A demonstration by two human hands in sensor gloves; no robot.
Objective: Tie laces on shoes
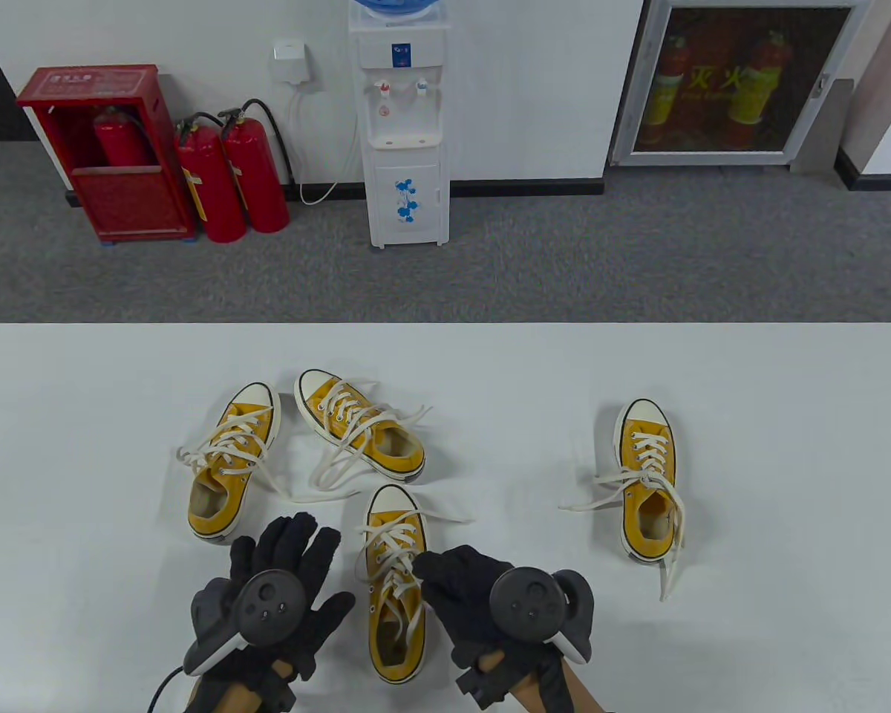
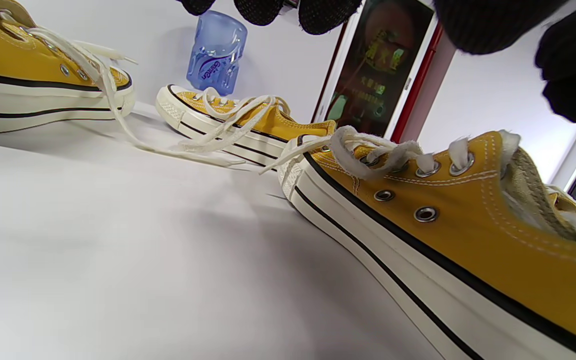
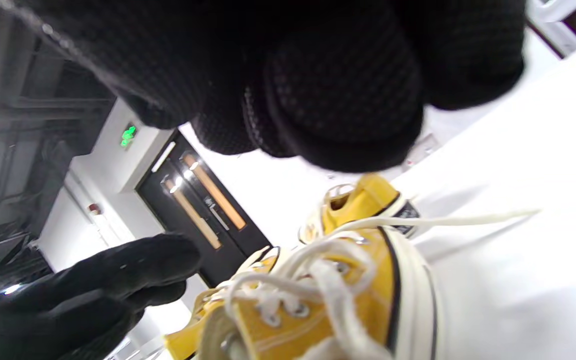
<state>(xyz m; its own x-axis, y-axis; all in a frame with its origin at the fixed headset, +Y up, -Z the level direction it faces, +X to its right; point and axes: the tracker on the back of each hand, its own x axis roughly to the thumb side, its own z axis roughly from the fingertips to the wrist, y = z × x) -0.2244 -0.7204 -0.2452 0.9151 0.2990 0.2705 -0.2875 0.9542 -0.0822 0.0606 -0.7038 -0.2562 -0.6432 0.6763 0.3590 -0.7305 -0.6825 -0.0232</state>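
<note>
shoe (image 2: 493, 240): yellow canvas, metal eyelets | table (image 1: 787, 416): smooth, matt

Left grip (image 1: 286, 587) spread flat — right grip (image 1: 464, 587) curled.

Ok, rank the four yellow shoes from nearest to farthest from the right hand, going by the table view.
1. Shoe between the hands, beside the right hand.
2. Angled shoe, table middle.
3. Lone right shoe and far-left shoe: too close to call.

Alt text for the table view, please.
Two gloved hands, left hand and right hand, flank the nearest yellow sneaker on a white table. Three more yellow sneakers with loose white laces lie beyond, two at left, one at right.
</note>
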